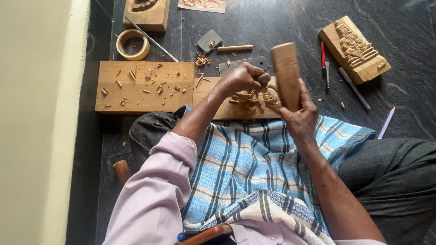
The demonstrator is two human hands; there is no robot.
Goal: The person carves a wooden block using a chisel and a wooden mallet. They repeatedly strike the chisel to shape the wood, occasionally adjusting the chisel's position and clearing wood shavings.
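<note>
With the right hand gripping a raised wooden mallet and the left hand closed around a chisel on the half-carved panel across the lap, a glancing blow could hit knuckles or gouge the relief.

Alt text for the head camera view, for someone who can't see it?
A seated person carves a wooden relief panel, left hand gripping a chisel, right hand holding a wooden mallet. Wood chips litter a plank on the dark stone floor.
</note>
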